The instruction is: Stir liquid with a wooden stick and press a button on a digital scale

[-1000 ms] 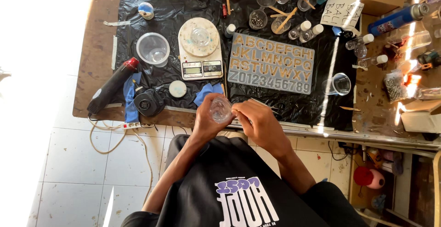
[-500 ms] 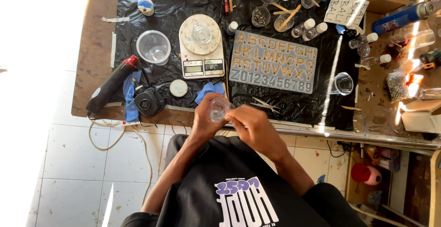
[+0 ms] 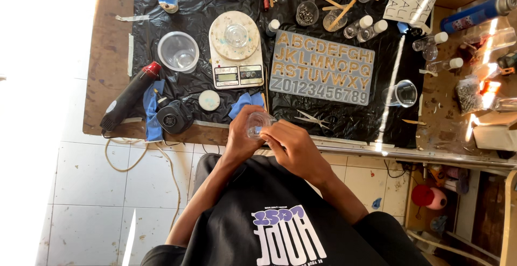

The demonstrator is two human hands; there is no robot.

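Holding a small clear cup (image 3: 259, 123) between both hands, I keep it just off the surface's near edge, by the blue cloth (image 3: 245, 103). My left hand (image 3: 240, 137) wraps its side to steady it while my right hand (image 3: 293, 148) pinches at its rim.

We see hard daylight blown out white at left, sun streaks glaring across the black plastic-covered counter (image 3: 204, 7), sharp focus, mild edge bending
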